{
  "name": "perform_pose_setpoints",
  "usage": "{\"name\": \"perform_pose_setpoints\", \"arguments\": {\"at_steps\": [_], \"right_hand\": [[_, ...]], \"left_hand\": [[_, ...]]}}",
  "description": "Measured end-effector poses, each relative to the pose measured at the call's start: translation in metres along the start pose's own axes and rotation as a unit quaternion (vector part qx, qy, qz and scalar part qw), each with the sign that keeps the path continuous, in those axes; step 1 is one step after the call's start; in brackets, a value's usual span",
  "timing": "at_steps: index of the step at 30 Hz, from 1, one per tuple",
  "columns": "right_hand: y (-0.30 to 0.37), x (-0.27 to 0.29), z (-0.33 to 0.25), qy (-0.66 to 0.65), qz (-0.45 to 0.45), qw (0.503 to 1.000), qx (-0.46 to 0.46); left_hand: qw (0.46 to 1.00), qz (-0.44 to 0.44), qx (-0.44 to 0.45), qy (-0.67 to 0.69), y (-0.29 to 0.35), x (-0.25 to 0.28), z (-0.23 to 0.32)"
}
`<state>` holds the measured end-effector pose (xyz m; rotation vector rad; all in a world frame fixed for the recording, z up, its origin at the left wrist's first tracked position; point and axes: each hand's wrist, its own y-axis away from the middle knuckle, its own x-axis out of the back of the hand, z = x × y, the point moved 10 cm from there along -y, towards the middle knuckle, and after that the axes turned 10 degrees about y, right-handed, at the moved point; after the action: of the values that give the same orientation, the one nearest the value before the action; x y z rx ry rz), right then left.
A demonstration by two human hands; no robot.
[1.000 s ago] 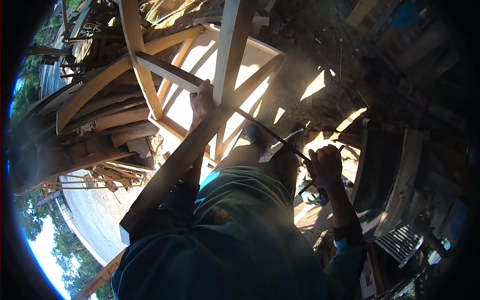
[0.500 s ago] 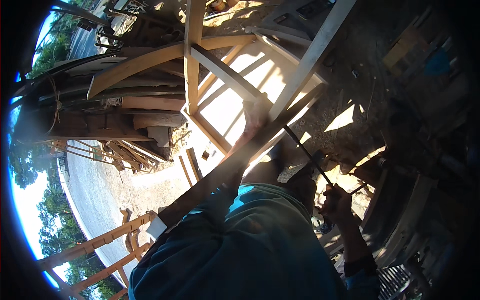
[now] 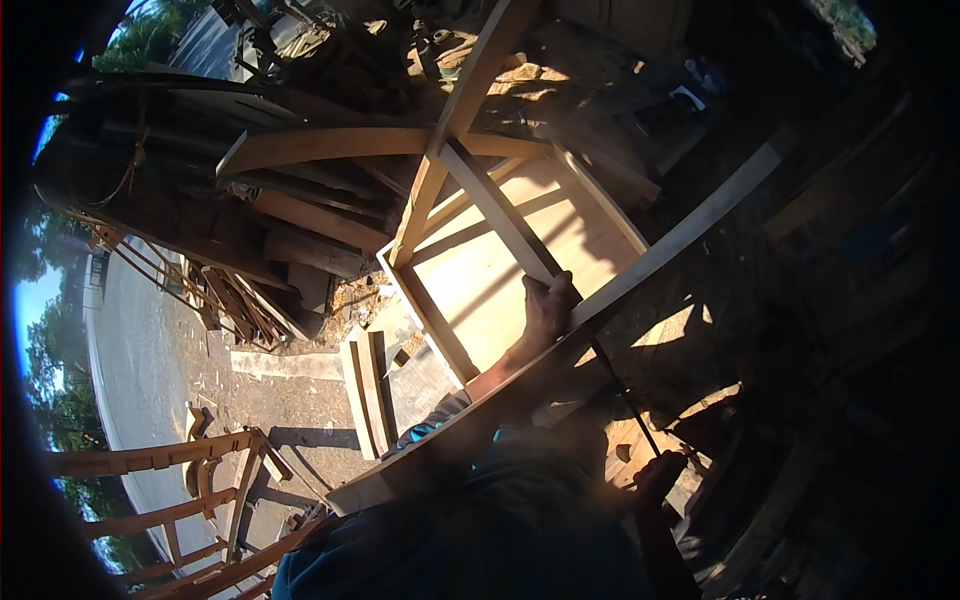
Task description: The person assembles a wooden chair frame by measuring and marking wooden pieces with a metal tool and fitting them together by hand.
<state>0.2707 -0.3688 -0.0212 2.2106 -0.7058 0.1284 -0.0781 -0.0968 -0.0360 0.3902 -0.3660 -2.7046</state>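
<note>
Left hand is curled snug round the wooden crossbar's near end; right hand, further right, is wrapped round a dark rod.

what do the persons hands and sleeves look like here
Both hands are bare, without gloves. Behind the left hand, a grey-blue sleeve ends on the forearm. The right hand is in deep shadow, too dark to tell its sleeve's colour or edge.
</note>
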Motion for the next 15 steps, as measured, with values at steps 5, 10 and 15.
{"name": "perform_pose_setpoints", "arguments": {"at_steps": [5,10,15], "right_hand": [[-0.039,-0.009,0.023,0.286,-0.337,0.885,0.147],[-0.038,0.013,0.059,0.099,-0.271,0.898,-0.332],[-0.005,-0.009,-0.041,0.605,-0.234,0.65,0.395]], "left_hand": [[0.999,0.035,-0.01,-0.034,0.005,-0.002,0.007],[0.998,0.061,-0.022,-0.007,0.018,-0.001,0.041],[0.988,-0.073,-0.025,0.132,0.01,-0.008,0.034]]}}
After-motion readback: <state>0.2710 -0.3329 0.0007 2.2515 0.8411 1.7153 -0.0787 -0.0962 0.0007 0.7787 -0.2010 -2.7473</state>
